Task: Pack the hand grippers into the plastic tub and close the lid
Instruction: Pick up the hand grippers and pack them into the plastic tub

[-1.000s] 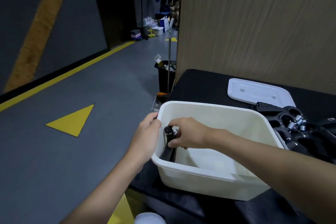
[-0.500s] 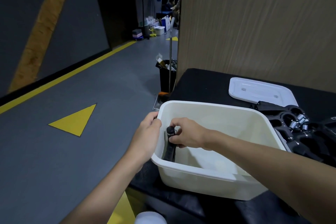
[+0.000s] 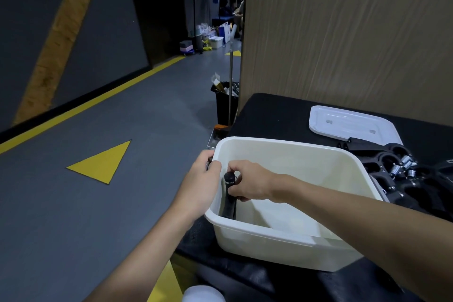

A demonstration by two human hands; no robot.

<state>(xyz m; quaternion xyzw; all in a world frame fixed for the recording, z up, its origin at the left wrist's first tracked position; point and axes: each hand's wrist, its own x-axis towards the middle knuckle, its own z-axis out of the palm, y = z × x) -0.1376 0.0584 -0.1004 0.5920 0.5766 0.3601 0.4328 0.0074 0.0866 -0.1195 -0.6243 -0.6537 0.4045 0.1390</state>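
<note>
Gripping the left rim of the plastic tub (image 3: 282,250), the left hand (image 3: 199,180) has its fingers curled at the rim edge; the tub stands upright on the black table (image 3: 269,113), its mouth uncovered. The right hand (image 3: 250,182) reaches into the tub from the right; its fingers and thumb are curled round the top of a black hand gripper (image 3: 230,196), just below the handle's rounded end. That hand gripper stands nearly upright inside the tub, close against the left wall; its lower part is hidden behind the near rim, so contact with the tub floor cannot be told. The white lid (image 3: 350,124) lies flat on the table behind and to the right of the tub, apart from it. Loose hand grippers (image 3: 402,171), black with metal springs, lie heaped on the table just beside the tub's right wall; one overlaps the lid's near edge. A wood-grain panel (image 3: 343,32) stands behind the table; a black bin (image 3: 225,108) sits on the grey floor (image 3: 122,117) near the table's far-left corner.
</note>
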